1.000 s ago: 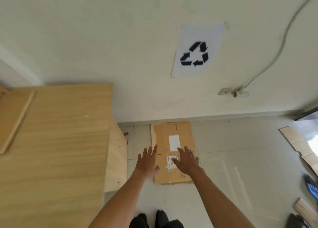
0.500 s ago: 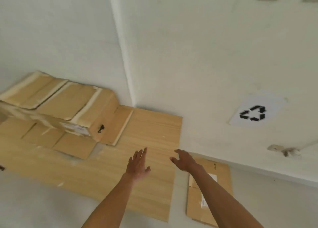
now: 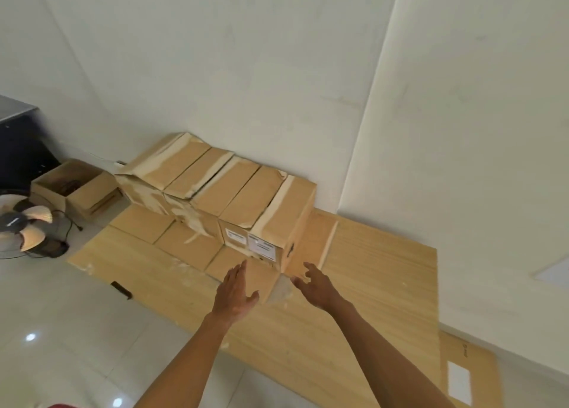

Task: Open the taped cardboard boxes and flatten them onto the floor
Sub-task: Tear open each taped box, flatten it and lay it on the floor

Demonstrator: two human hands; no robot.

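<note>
A row of taped boxes (image 3: 234, 198) sits on the desk (image 3: 385, 284) as the person, having turned from the flattened box (image 3: 468, 373) on the floor, reaches left hand (image 3: 235, 293) and right hand (image 3: 314, 284), both empty and spread, apparently for the nearest.

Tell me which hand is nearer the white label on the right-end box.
Left. The left hand is just below the white label, fingertips short of it; the right hand is lower right, past the corner of the right-end box.
</note>
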